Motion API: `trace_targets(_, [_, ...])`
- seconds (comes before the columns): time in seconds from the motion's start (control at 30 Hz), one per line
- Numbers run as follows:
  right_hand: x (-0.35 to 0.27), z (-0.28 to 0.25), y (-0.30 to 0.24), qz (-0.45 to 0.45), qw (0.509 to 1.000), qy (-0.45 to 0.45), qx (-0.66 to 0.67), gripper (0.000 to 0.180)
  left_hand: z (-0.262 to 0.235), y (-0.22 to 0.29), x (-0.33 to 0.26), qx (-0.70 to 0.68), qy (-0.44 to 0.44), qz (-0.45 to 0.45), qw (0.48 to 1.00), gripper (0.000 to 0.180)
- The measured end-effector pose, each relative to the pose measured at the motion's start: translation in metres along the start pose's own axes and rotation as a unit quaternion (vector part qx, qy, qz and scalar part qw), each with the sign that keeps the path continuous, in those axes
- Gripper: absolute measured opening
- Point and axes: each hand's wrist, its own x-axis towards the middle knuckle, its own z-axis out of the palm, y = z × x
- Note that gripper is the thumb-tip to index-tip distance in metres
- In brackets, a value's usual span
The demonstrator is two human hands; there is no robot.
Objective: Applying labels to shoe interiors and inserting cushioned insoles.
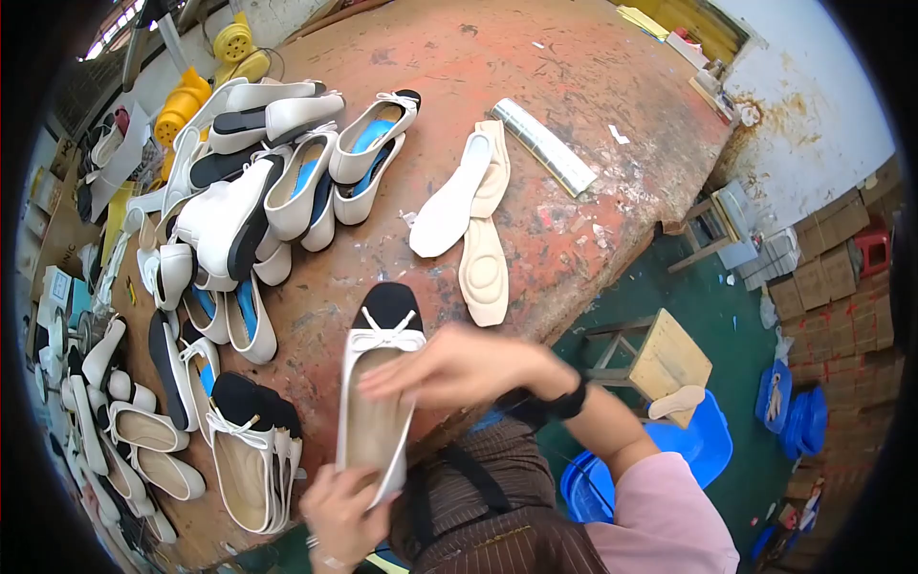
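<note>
One white, black-toed shoe (pixel 369 418) points away from the left hand (pixel 342 512), which pinches its heel (pixel 390 482). It looks light and soft-sided, easily dented, so the heel suits holding. The right hand (pixel 454 364) reaches across it, blurred and flattened, fingers together; whether it touches the insole (pixel 363 442) is unclear.

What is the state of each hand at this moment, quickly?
Left hand: closed, holding the heel of a black-toed white shoe.
Right hand: open, fingers extended over the shoe's opening; contact unclear.
</note>
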Motion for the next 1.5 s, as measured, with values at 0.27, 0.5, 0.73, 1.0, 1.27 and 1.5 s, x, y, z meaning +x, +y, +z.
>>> trace_targets(0.27, [-0.064,-0.227,0.123,0.327,0.542,0.560,-0.535,0.037,-0.076,-0.071,-0.085,0.368,0.122,-0.024,0.921,0.021])
trace_targets(0.5, [-0.084,-0.256,0.153,0.428,0.687,0.447,-0.381,0.049,-0.035,-0.108,-0.094,0.249,0.152,-0.139,0.946,0.033])
trace_targets(0.73, [-0.084,-0.215,0.139,0.310,0.756,0.560,-0.137,0.039,-0.017,-0.074,-0.074,0.309,0.260,-0.153,0.902,0.031])
trace_targets(1.0, [-0.082,-0.192,0.142,0.175,0.807,0.562,0.036,0.035,0.001,-0.045,-0.057,0.354,0.414,-0.045,0.837,0.035])
trace_targets(1.27, [-0.081,-0.177,0.130,0.126,0.813,0.558,-0.109,0.030,0.038,-0.009,-0.016,0.190,0.402,0.063,0.893,0.026])
trace_targets(1.5, [-0.046,-0.090,0.060,0.095,0.837,0.505,0.187,0.025,0.053,0.022,0.084,-0.300,0.286,0.029,0.910,0.035])
